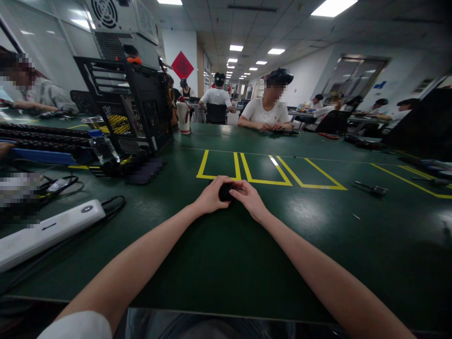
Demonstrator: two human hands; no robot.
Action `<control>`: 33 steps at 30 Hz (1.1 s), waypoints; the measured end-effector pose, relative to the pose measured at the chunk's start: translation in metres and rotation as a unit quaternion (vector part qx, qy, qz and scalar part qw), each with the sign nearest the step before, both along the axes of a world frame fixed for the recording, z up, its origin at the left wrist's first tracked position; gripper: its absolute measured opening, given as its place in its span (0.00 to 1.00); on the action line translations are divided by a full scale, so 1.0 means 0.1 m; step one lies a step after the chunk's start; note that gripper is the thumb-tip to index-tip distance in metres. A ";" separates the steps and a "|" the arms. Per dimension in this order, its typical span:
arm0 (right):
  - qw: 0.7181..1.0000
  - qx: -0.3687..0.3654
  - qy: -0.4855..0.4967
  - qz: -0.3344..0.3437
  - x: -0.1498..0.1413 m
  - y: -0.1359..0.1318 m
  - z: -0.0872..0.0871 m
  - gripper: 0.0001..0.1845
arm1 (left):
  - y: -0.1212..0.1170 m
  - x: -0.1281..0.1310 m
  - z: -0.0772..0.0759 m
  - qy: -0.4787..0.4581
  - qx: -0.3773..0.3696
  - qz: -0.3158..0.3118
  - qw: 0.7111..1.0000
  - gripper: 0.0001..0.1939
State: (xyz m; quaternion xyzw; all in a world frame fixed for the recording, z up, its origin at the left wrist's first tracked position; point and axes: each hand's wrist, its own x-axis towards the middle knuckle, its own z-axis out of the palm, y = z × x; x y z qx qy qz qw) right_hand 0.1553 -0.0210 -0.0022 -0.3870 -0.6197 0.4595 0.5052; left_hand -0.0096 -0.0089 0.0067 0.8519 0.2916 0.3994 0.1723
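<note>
Between my two hands is a small dark, rounded object (pixel 225 192), too dark to name. My left hand (pixel 212 195) curls round its left side, with the thumb low and the fingers over the top. From the right, my right hand (pixel 250 197) closes on it with thumb and fingertips. Both hands are low over the green tabletop (pixel 226 254), just in front of the yellow tape rectangles (pixel 264 181). Whether the object touches the table is hidden by my fingers.
At the left stand a black computer case (pixel 141 108), a water bottle (pixel 104 147) and a white power strip (pixel 52 230) with cables. A paper cup (pixel 184 117) is further back. A screwdriver-like tool (pixel 370 188) lies right. Across the table sits a person (pixel 266 110).
</note>
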 end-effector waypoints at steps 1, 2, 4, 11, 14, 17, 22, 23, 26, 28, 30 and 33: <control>1.000 -0.005 -0.005 0.004 0.00 0.00 0.00 0.16 | 0.00 0.00 0.00 0.001 -0.001 0.001 1.000 0.31; 1.000 -0.011 -0.010 0.008 0.01 0.01 0.00 0.17 | 0.00 0.00 0.00 0.002 -0.001 0.002 1.000 0.31; 0.999 -0.017 -0.015 0.023 0.02 0.00 0.01 0.17 | 0.00 0.00 0.00 0.002 -0.001 0.002 1.000 0.31; 0.999 -0.007 0.002 0.039 0.03 -0.05 0.06 0.14 | 0.00 0.00 0.00 0.002 -0.013 0.003 1.000 0.31; 1.000 0.009 0.005 0.013 0.01 -0.04 0.06 0.12 | 0.00 0.00 0.01 -0.001 -0.016 0.004 1.000 0.31; 1.000 0.006 -0.008 0.009 0.01 -0.01 0.03 0.16 | 0.00 0.00 0.01 0.001 -0.014 0.005 1.000 0.31; 0.999 0.001 -0.026 0.044 0.04 0.02 0.01 0.16 | 0.02 0.01 -0.01 0.002 -0.003 0.009 1.000 0.31; 0.999 0.006 -0.024 0.048 0.05 0.01 0.01 0.16 | 0.02 0.01 -0.01 0.002 -0.002 0.009 1.000 0.32; 0.999 0.016 -0.018 0.036 0.04 0.00 0.02 0.14 | 0.02 0.01 -0.01 0.007 -0.005 0.012 1.000 0.32; 0.999 0.023 -0.012 0.020 0.03 0.00 0.01 0.12 | 0.01 0.01 0.00 0.008 -0.009 0.013 1.000 0.32; 0.999 0.032 -0.008 0.006 0.02 0.00 0.01 0.11 | 0.01 0.01 0.00 0.006 -0.013 0.012 1.000 0.32; 0.999 0.024 -0.021 0.004 0.03 0.02 0.01 0.15 | 0.00 0.01 0.01 0.001 -0.014 0.007 1.000 0.31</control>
